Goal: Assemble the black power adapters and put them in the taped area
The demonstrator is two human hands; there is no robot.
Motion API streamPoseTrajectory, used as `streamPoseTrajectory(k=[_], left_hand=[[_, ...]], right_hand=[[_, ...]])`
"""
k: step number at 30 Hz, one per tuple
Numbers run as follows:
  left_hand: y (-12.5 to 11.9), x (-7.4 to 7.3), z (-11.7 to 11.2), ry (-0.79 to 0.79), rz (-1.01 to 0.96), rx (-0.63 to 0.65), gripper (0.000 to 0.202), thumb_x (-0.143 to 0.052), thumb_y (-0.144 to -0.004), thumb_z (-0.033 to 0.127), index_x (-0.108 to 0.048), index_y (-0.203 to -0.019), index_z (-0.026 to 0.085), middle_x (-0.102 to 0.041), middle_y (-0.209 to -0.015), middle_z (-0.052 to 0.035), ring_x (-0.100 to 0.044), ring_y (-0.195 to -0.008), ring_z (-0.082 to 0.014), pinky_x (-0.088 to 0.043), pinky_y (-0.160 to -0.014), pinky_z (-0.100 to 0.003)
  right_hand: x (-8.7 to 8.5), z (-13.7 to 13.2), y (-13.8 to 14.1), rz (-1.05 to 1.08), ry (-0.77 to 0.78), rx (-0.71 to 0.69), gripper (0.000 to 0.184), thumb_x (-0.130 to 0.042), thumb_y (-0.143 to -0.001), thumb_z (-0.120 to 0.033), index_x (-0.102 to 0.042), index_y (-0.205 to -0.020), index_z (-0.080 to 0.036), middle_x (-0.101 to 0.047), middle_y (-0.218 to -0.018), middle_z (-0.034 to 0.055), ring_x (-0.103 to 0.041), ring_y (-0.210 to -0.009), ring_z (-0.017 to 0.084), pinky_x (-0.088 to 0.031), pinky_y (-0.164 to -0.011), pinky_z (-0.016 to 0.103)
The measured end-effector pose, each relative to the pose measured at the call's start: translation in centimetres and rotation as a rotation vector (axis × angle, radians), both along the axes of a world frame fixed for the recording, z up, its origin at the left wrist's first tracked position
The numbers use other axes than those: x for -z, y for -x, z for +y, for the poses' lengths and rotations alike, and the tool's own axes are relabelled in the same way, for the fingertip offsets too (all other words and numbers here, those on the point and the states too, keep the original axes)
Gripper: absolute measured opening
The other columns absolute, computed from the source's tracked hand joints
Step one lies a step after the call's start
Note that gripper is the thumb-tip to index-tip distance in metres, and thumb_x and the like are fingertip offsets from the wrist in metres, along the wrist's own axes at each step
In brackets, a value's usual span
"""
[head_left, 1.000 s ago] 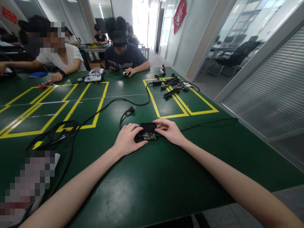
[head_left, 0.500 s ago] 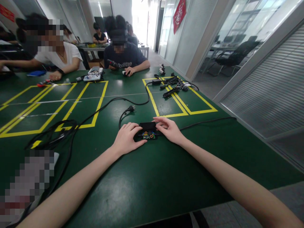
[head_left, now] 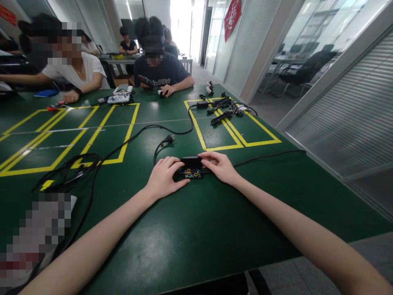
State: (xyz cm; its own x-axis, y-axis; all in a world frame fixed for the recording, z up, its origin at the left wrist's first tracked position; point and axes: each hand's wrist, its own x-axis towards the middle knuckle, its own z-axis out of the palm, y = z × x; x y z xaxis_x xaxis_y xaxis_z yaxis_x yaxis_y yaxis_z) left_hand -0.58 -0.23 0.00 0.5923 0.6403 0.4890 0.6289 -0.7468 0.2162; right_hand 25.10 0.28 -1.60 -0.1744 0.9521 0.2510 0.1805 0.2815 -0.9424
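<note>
A small black power adapter (head_left: pixel 190 163) lies on the green table (head_left: pixel 196 229), its case open so that a circuit board (head_left: pixel 192 173) with orange and blue parts shows along its near side. My left hand (head_left: pixel 165 177) grips its left end with curled fingers. My right hand (head_left: pixel 220 166) holds the right end, fingers resting along the top edge. A black cable (head_left: pixel 270 155) runs from the adapter to the right.
A black cord with a plug (head_left: pixel 168 140) curves just behind the adapter. Yellow tape boxes (head_left: pixel 233 135) mark the table, one holding black tools (head_left: pixel 225 110). A tangle of cables (head_left: pixel 70 172) lies at left. Two people (head_left: pixel 159 69) sit across the table.
Both hands stay on the adapter; only the view has shifted slightly.
</note>
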Motion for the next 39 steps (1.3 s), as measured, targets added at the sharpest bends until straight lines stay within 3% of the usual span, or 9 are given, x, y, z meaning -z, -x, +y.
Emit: streamPoseTrajectory(k=[9,14,20,27,35,39], left_hand=[[-0.1,-0.2,-0.1,0.013,0.009,0.001,0.039,-0.078,-0.084,0.042,-0.063,-0.112,0.020,-0.070,-0.114,-0.0101,-0.067,-0.104,-0.0278,-0.054,-0.088,-0.042],[-0.3,-0.4,-0.3,0.086,-0.023,-0.044,0.045,-0.083,-0.078,0.039,-0.055,-0.108,0.021,-0.071,-0.101,-0.0048,-0.070,-0.092,-0.0254,-0.055,-0.083,-0.040],[-0.3,-0.3,-0.4,0.123,-0.067,-0.051,0.058,-0.087,-0.074,0.037,-0.051,-0.117,0.023,-0.070,-0.097,-0.0011,-0.071,-0.085,-0.0226,-0.055,-0.083,-0.038],[-0.1,0.1,-0.1,0.119,-0.051,-0.037,0.077,-0.084,-0.078,0.039,-0.043,-0.140,0.021,-0.072,-0.101,-0.0029,-0.071,-0.087,-0.0231,-0.055,-0.084,-0.039],[0.0,-0.2,-0.1,0.091,-0.002,0.005,0.065,-0.077,-0.085,0.042,-0.049,-0.139,0.020,-0.072,-0.104,-0.0065,-0.070,-0.094,-0.0261,-0.054,-0.085,-0.041],[-0.1,-0.3,-0.1,0.084,0.037,0.010,0.047,-0.076,-0.086,0.043,-0.059,-0.123,0.020,-0.072,-0.100,-0.0065,-0.068,-0.094,-0.0260,-0.053,-0.083,-0.039]], right_hand=[[-0.4,-0.2,0.1,-0.002,0.006,0.008,0.030,-0.070,-0.088,-0.039,-0.078,-0.109,-0.019,-0.077,-0.098,0.0064,-0.072,-0.080,0.017,-0.065,-0.072,0.031],[-0.8,-0.3,0.0,-0.036,-0.006,0.005,0.031,-0.067,-0.092,-0.044,-0.078,-0.108,-0.020,-0.076,-0.098,0.0061,-0.070,-0.075,0.016,-0.064,-0.070,0.031],[-1.0,-0.4,0.0,-0.021,-0.018,0.007,0.037,-0.064,-0.094,-0.050,-0.078,-0.107,-0.020,-0.077,-0.102,0.0082,-0.072,-0.085,0.019,-0.063,-0.070,0.031],[-1.0,-0.4,-0.1,-0.014,-0.020,-0.015,0.039,-0.061,-0.096,-0.052,-0.077,-0.109,-0.019,-0.078,-0.099,0.0091,-0.073,-0.091,0.021,-0.063,-0.073,0.033],[-1.2,-0.5,0.0,-0.011,-0.023,-0.027,0.039,-0.059,-0.097,-0.052,-0.075,-0.110,-0.018,-0.080,-0.093,0.0088,-0.075,-0.086,0.021,-0.061,-0.076,0.034],[-1.1,-0.7,0.1,-0.008,-0.014,-0.030,0.039,-0.060,-0.096,-0.051,-0.074,-0.109,-0.018,-0.081,-0.087,0.0080,-0.075,-0.084,0.020,-0.059,-0.079,0.034]])
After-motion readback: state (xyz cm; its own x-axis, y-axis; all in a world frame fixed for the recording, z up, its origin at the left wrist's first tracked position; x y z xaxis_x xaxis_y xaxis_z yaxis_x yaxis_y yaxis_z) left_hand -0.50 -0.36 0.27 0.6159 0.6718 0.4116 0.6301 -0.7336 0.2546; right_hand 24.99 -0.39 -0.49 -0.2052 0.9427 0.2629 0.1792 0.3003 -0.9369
